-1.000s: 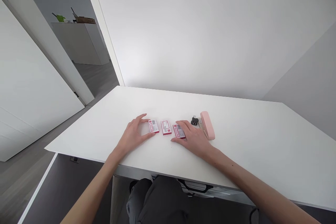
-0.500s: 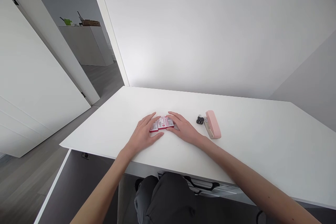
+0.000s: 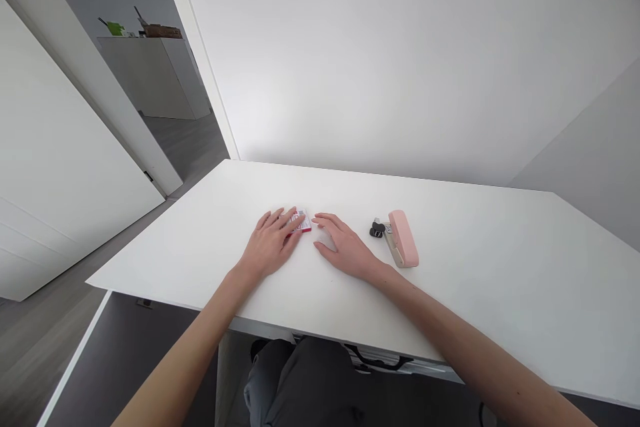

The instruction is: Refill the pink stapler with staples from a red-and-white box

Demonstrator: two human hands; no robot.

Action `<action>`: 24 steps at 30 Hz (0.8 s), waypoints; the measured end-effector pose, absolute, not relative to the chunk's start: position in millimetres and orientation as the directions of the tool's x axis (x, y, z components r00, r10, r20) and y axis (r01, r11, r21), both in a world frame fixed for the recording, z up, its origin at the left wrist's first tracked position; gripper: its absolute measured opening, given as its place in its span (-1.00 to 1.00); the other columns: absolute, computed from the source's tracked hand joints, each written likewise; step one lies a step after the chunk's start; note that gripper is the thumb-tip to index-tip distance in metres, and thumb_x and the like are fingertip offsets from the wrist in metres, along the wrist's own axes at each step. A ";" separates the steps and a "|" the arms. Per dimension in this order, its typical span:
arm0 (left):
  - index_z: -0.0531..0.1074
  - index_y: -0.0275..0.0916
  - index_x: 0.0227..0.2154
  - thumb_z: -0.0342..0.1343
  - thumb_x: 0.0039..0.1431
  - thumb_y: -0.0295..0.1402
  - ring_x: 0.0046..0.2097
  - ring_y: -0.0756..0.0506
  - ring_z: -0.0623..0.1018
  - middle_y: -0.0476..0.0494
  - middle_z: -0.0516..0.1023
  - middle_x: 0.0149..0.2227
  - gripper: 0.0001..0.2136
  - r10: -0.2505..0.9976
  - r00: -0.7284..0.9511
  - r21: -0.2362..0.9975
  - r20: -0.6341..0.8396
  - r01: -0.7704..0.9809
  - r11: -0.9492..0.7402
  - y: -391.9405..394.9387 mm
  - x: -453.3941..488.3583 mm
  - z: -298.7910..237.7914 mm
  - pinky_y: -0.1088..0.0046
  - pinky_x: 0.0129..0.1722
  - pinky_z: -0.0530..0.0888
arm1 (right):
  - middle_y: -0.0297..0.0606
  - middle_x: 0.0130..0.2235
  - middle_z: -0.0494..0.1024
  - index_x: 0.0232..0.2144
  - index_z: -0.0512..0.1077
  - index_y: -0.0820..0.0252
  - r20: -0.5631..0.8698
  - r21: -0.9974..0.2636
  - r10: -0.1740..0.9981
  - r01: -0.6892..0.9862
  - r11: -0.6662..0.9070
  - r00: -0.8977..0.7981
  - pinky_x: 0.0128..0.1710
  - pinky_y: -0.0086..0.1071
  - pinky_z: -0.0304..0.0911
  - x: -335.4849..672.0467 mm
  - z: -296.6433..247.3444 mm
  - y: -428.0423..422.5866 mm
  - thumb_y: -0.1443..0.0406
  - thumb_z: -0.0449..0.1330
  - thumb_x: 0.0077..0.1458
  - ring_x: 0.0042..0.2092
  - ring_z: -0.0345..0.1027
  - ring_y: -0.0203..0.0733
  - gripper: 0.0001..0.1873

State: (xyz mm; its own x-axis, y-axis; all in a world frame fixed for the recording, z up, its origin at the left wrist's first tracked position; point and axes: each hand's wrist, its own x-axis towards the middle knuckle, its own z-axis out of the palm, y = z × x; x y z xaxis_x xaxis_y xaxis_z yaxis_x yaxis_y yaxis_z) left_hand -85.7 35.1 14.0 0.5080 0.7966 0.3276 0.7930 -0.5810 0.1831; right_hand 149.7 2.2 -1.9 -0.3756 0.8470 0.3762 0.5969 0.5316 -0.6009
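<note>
My left hand (image 3: 269, 242) lies spread over the small red-and-white boxes (image 3: 302, 221) on the white tabletop. Its fingers hide most of them, so I cannot tell how many are underneath. Only the right end, with printed labels and a red edge, shows past the fingers. Just right of the boxes, my right hand (image 3: 345, 245) rests with thumb and fingers apart and nothing between them. Farther right lies a pink stapler (image 3: 404, 238) with a beige base. A small black piece with a metal part (image 3: 377, 228) sits against its left side.
The white table (image 3: 465, 280) meets a plain wall (image 3: 380, 67) at the back. Under its front edge are a dark drawer handle (image 3: 380, 360) and my legs (image 3: 310, 383). At left, a door (image 3: 60, 133) stands beside a doorway, with a cabinet (image 3: 145, 77) beyond.
Both hands were around the boxes, whose tops showed more. Now my left hand covers most of them, the visible end is farther left, and my right hand is apart from them.
</note>
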 end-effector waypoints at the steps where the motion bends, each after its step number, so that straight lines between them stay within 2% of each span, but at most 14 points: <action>1: 0.40 0.03 0.32 -0.14 0.49 -0.16 0.44 -0.32 0.29 -0.06 0.33 0.42 -0.55 0.822 0.449 0.182 0.349 0.828 -0.530 39.2 -84.1 12.5 -0.12 0.43 0.18 | -0.13 0.37 0.31 0.31 0.24 0.02 0.376 -0.602 0.850 0.599 0.527 -0.370 0.29 -0.06 0.33 149.9 -1.5 1.7 0.28 0.10 0.37 0.31 0.34 -0.06 -0.51; 6: 0.43 -0.16 0.27 -0.06 0.39 -0.19 0.38 -0.42 0.35 -0.30 0.39 0.37 -0.53 0.868 0.206 0.145 0.451 0.943 -0.299 54.7 -81.3 5.5 -0.22 0.40 0.16 | -0.12 0.28 0.39 0.27 0.26 0.03 0.377 -0.625 0.885 0.630 0.460 -0.273 0.16 -0.10 0.41 150.1 -3.5 0.0 0.30 0.08 0.36 0.21 0.42 -0.05 -0.54; 10: 0.40 -0.13 0.27 -0.01 0.34 -0.18 0.39 -0.48 0.32 -0.30 0.40 0.36 -0.52 0.864 0.132 0.160 0.485 0.958 -0.236 56.5 -81.9 2.7 -0.31 0.39 0.09 | -0.09 0.25 0.40 0.22 0.30 0.05 0.387 -0.636 0.913 0.678 0.368 -0.132 0.02 -0.13 0.45 150.3 -2.8 -2.3 0.30 0.06 0.34 0.13 0.45 -0.02 -0.58; 12: 0.40 -0.15 0.27 0.01 0.32 -0.19 0.39 -0.50 0.30 -0.33 0.38 0.36 -0.51 0.858 0.116 0.166 0.501 0.960 -0.227 54.4 -81.8 2.5 -0.31 0.41 0.06 | -0.06 0.23 0.42 0.18 0.33 0.10 0.439 -0.557 0.894 0.754 0.348 -0.088 0.10 -0.05 0.39 150.7 -0.1 -3.6 0.33 0.06 0.32 0.15 0.42 0.04 -0.60; 16: 0.36 -0.21 0.27 0.03 0.30 -0.22 0.39 -0.51 0.29 -0.41 0.35 0.37 -0.49 0.844 0.071 0.186 0.532 0.963 -0.198 49.7 -81.0 2.6 -0.32 0.41 0.06 | -0.01 0.20 0.46 0.16 0.37 0.12 0.548 -0.369 0.832 0.868 0.333 -0.086 0.30 0.15 0.13 152.9 2.0 -4.4 0.39 0.07 0.27 0.25 0.28 0.17 -0.58; 20: 0.32 -0.23 0.27 0.03 0.29 -0.25 0.40 -0.49 0.28 -0.41 0.37 0.34 -0.50 0.834 0.076 0.203 0.546 0.954 -0.220 47.7 -80.6 2.4 -0.30 0.41 0.08 | 0.02 0.22 0.43 0.19 0.35 0.12 0.536 -0.307 0.840 0.906 0.292 -0.089 0.38 0.30 -0.05 156.1 -4.9 -2.4 0.37 0.08 0.25 0.31 0.20 0.24 -0.54; 24: 0.35 -0.29 0.22 -0.02 0.32 -0.28 0.41 -0.45 0.27 -0.44 0.38 0.31 -0.54 0.824 0.122 0.163 0.554 0.954 -0.251 47.0 -80.8 2.1 -0.22 0.43 0.10 | 0.04 0.24 0.41 0.17 0.35 0.17 0.500 -0.292 0.863 0.925 0.245 -0.070 0.39 0.35 -0.09 158.2 -8.7 -1.4 0.36 0.08 0.27 0.35 0.14 0.27 -0.57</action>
